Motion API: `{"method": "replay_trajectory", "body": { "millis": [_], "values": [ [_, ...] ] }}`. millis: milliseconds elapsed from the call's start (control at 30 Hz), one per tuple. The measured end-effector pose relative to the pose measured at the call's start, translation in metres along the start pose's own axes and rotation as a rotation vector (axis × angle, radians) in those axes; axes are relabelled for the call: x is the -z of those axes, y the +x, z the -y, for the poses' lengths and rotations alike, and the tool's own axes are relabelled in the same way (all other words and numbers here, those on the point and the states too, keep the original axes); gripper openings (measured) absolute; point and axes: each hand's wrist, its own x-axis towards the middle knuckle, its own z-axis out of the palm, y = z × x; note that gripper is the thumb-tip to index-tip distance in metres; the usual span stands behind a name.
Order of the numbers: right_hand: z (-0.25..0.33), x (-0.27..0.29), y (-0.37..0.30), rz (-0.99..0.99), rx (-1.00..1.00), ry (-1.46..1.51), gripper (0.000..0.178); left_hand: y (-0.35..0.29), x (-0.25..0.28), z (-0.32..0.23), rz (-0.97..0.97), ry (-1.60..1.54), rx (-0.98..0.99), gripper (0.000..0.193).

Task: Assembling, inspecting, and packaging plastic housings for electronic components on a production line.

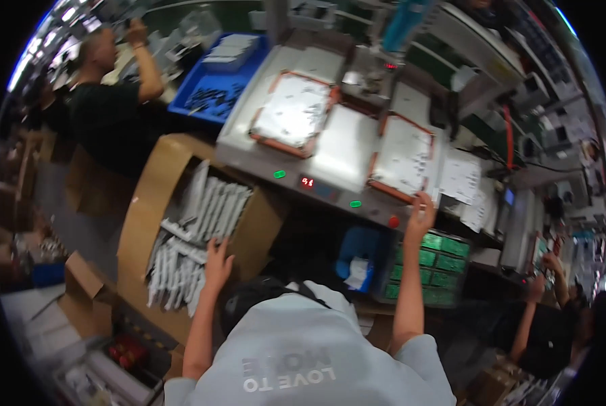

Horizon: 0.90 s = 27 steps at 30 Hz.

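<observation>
My left hand [218, 265] has its fingers spread over the right side of a large open cardboard box [141, 210]. Rows of long white pieces [181, 267] lie inside, close to the fingertips; I cannot tell whether they touch. Reaching forward, my right hand [421, 215] has bent, drawn-together fingers at the near right corner of an orange-framed white tray [404, 155]. What those fingers hold, if anything, is too blurred to make out. A second orange-framed tray [293, 111] lies to its left on the pale machine bed, with small dark parts on its surface.
Green circuit boards [428, 267] sit in a rack below my right forearm, beside a blue bin [360, 257]. Green buttons and a red button [393, 221] line the machine's front edge. A blue tray [215, 81] stands far left. Other people work at left [107, 108] and right [546, 331].
</observation>
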Motion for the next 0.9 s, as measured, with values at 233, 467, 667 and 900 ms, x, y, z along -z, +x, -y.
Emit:
{"method": "replay_trajectory", "body": {
  "millis": [233,467,667,900],
  "values": [
    [0.033,0.022,-0.011,0.065,-0.274,0.091,0.035,0.012,0.029,0.015,-0.104,-0.059,-0.172,0.042],
    [0.022,0.041,-0.183,-0.018,-0.701,0.252,0.028,0.045,0.061,0.063,-0.317,-0.069,-0.032,0.036],
    [-0.001,0.088,-0.458,0.741,-0.644,-0.057,0.032,0.173,0.034,0.093,-0.183,0.08,-0.391,0.034],
    [0.034,0.136,-0.827,-0.248,-1.441,-0.132,0.031,0.282,-0.022,0.088,-0.04,0.27,-0.594,0.034]
  ]
}}
